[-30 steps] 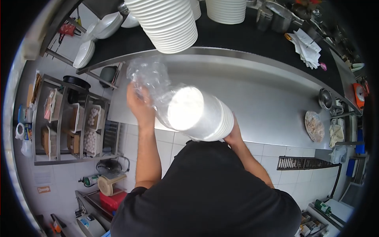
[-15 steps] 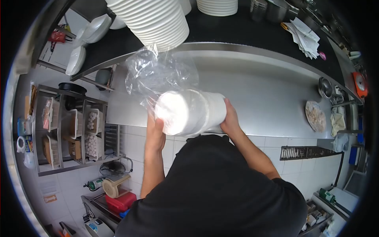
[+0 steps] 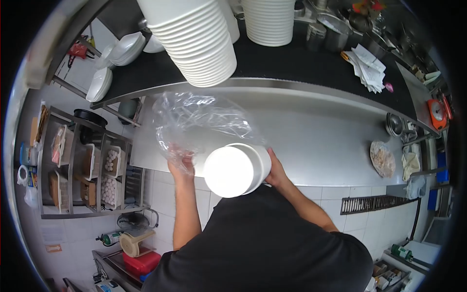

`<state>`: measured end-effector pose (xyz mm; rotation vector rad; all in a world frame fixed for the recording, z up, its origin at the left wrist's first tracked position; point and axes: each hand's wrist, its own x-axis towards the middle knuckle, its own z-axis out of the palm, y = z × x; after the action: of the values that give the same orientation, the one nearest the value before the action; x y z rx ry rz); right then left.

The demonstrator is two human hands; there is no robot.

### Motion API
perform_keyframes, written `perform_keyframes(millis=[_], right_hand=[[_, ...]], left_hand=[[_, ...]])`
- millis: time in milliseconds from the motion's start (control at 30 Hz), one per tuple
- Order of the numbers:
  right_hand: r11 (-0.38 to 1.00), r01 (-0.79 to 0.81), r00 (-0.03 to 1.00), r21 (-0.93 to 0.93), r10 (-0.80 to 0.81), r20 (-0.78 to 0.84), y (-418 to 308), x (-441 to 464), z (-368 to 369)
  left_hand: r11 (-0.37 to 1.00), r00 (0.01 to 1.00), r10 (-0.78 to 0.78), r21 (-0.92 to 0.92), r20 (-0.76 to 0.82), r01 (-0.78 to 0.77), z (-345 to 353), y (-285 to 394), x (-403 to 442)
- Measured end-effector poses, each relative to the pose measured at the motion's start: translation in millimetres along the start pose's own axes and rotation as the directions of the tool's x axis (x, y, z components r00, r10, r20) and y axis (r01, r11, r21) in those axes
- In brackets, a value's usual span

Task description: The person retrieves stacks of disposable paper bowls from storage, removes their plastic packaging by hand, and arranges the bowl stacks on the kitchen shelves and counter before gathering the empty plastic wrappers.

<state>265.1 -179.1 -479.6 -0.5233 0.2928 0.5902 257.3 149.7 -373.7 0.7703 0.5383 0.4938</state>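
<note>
A clear plastic bag spreads over the steel counter, and my left hand has its fingers wrapped in the lower left part of it. White round containers, nested in a stack, lie tilted toward the camera in front of my chest. Around the right side of that stack is my right hand, with its far fingers hidden behind the containers. Beyond the bag, a tall stack of white tubs stands at the edge of the black shelf.
More white tubs and papers are on the black shelf. Bowls and a bag of food sit at the counter's right end. A rack with crates of eggs stands at left.
The bag has come off the containers and spread out beyond them. The stack has turned its round end toward the camera. My left hand has moved left, away from the stack.
</note>
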Motion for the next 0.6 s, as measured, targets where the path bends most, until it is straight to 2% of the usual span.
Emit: perform_keyframes(millis=[100,133,200,300,400,467,500,533,600], right_hand=[[0.999,-0.008,1.000,0.047,0.008,-0.020,-8.2,-14.4,1.3],[0.998,0.033,0.999,0.046,-0.032,-0.006,-10.6,-18.3,-1.1],[0.992,0.077,0.996,0.095,-0.080,0.032,-19.9,-26.1,1.1],[0.985,0.151,0.988,0.083,-0.149,-0.036,-29.7,-29.0,-13.4],[0.965,0.257,0.966,0.055,-0.255,-0.045,-45.0,-37.4,-21.1],[0.951,0.296,0.955,0.094,-0.292,-0.051,-51.0,-44.6,-22.7],[0.942,0.315,0.949,0.113,-0.311,-0.052,-53.5,-48.4,-21.9],[0.933,0.334,0.942,0.132,-0.330,-0.052,-56.4,-52.7,-19.8],[0.911,0.373,0.927,0.175,-0.372,-0.036,-65.0,-61.4,-7.5]], left_hand=[[0.880,0.950,0.300,0.409,-0.082,-0.242,-60.0,-15.3,62.8],[0.772,0.950,0.303,0.605,-0.082,-0.194,-90.9,-28.7,87.2],[0.444,0.950,0.307,0.891,-0.058,-0.089,-130.1,-49.0,130.9],[-0.090,0.911,0.404,0.995,0.079,-0.047,-124.2,-54.2,130.7],[0.005,0.967,0.256,1.000,-0.016,0.015,-118.6,-33.2,140.4],[0.061,0.926,0.353,0.984,0.135,-0.167,-90.8,0.6,135.4],[0.231,0.900,0.393,0.927,0.190,-0.296,-52.9,23.5,117.5],[0.385,0.869,0.439,0.826,0.227,-0.411,-1.0,47.1,91.3],[0.465,0.743,0.464,0.581,0.483,-0.668,105.8,90.3,29.9]])
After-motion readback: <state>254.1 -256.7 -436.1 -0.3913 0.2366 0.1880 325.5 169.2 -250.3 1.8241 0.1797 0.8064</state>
